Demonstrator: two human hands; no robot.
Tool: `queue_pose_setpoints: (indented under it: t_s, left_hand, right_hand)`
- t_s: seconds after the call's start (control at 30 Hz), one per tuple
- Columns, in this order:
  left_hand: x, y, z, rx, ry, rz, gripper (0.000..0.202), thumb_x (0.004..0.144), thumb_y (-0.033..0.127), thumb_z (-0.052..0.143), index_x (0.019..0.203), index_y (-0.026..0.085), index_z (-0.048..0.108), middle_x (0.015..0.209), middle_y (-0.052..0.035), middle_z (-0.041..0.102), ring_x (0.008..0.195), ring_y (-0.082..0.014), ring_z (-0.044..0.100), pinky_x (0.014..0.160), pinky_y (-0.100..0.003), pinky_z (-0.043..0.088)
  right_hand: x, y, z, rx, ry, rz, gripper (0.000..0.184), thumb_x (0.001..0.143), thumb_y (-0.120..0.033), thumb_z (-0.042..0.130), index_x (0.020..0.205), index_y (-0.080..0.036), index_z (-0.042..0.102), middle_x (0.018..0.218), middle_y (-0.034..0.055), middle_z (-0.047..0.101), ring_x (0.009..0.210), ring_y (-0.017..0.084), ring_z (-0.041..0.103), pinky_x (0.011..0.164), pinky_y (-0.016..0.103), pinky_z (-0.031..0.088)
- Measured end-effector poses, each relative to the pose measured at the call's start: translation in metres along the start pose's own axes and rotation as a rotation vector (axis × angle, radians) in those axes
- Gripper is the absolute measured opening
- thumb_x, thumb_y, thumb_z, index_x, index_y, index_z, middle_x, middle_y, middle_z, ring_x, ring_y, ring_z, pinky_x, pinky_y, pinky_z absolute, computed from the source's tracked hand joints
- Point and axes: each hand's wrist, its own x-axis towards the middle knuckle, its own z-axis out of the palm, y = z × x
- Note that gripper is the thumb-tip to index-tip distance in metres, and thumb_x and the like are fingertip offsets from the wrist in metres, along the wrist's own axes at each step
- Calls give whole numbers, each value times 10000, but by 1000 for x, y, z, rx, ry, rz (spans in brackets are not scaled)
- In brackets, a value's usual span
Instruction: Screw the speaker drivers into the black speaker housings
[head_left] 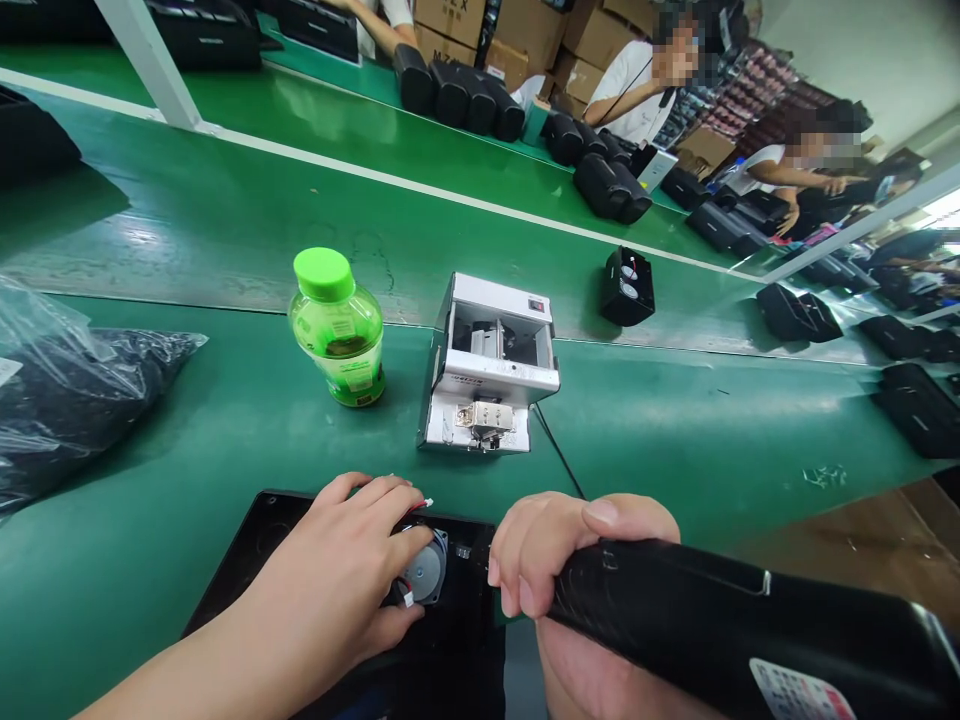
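A black plastic housing (266,525) lies at the near edge of the bench. My left hand (352,560) reaches over it, fingers and thumb curled about a round silver speaker driver (429,572). Short wires with white connectors (409,598) stick out beside the driver. In my right hand (559,550) is a black electric screwdriver (675,600), held nearly level. Its bit end points left at the driver's right edge, where a small metal tip (463,551) shows; contact with a screw cannot be made out. My right fingers wrap its front part.
A screw feeder machine (491,370) stands ahead, beside a green-capped bottle (337,330). At left lies a plastic bag of dark parts (90,400). A speaker box (628,287) sits on the conveyor (247,210). Loose screws (825,476) lie at right. Co-workers sit across the line.
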Motion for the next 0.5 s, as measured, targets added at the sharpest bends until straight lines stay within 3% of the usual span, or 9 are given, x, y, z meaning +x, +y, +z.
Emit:
queue_pose_setpoints:
  t_s: [0.23, 0.5]
  left_hand:
    - [1, 1, 0, 23, 19, 21, 425, 694, 401, 1035, 1064, 295, 854, 1352, -74, 805, 1277, -358, 737, 1089, -548, 505]
    - [-1, 0, -5, 29, -71, 19, 475, 773, 457, 1027, 1188, 320, 841, 1432, -82, 775, 1311, -367, 728, 1114, -591, 508]
  right_hand:
    - [2, 6, -1, -6, 30, -11, 294, 1103, -594, 574, 1284, -419, 725, 633, -56, 627, 500, 189, 574, 535, 352, 557]
    - [2, 8, 3, 4, 51, -5, 289, 1109, -561, 575, 1272, -395, 747, 652, -55, 651, 516, 175, 594, 549, 348, 560]
